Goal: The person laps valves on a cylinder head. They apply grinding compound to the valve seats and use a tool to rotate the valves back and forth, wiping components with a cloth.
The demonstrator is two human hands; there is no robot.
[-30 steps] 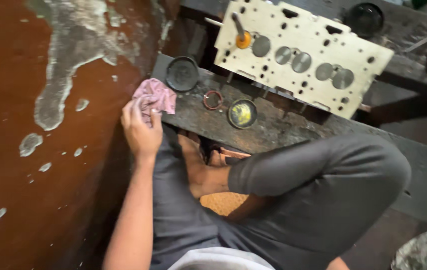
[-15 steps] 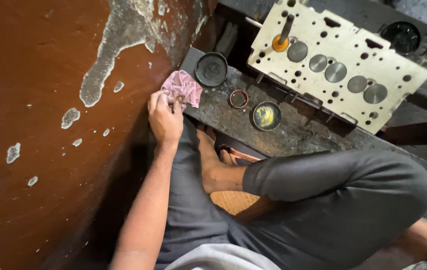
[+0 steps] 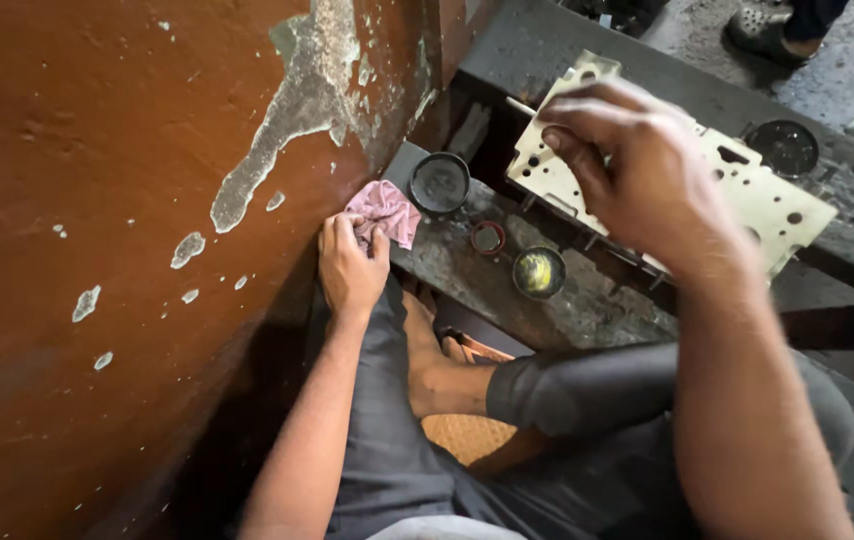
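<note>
My left hand (image 3: 349,265) is closed on a crumpled pink rag (image 3: 387,208) at the near corner of a dark, grimy plank (image 3: 447,268). My right hand (image 3: 637,170) hovers, fingers curled, over the left part of a pale metal cylinder head (image 3: 782,208) full of holes. It hides whatever is beneath it, and I cannot tell whether it grips anything. A thin rod tip (image 3: 520,103) pokes out just left of the fingers.
On the plank sit a black round lid (image 3: 440,183), a small red-rimmed cap (image 3: 488,238) and a tin of yellow paste (image 3: 539,272). A peeling red-brown wall (image 3: 97,200) fills the left. My bare foot (image 3: 437,372) rests below the plank. Another person's shoe (image 3: 757,25) is at the top.
My right hand has come into view and now covers the left end of the cylinder head, where a tool with an orange knob stood. The left hand still holds the rag.
</note>
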